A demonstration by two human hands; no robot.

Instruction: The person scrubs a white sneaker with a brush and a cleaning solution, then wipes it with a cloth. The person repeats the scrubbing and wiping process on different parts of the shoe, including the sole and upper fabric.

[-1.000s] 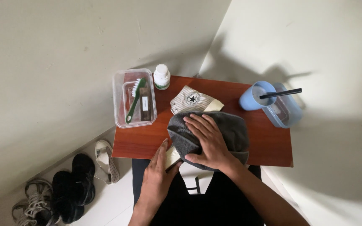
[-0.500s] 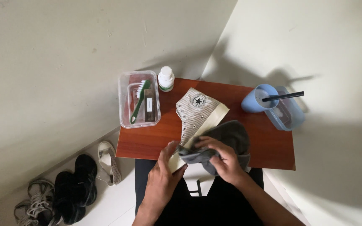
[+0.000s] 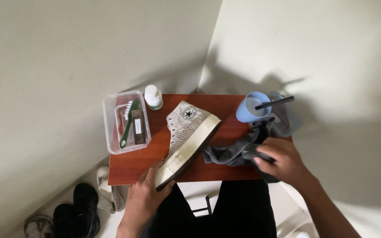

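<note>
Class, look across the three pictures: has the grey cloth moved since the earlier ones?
Yes. The grey cloth, held by the right hand, has come off the shoe and shifted right, towards the blue cup.

Lying diagonally across the middle of the tabletop (image 3: 225,128), a high-top sneaker (image 3: 186,136), blocking passage between the left and right halves. Crowding the left edge, a clear plastic tub (image 3: 126,122); standing just behind at the far edge, a white bottle (image 3: 153,97). Leaving only a narrow strip of bare wood between tub and sneaker. Filling the far right corner, a blue cup (image 3: 250,108) with a dark stick, probably a brush handle. Sprawling along the near right edge, a grey cloth (image 3: 232,154). Staying open: the far middle stretch.
</note>
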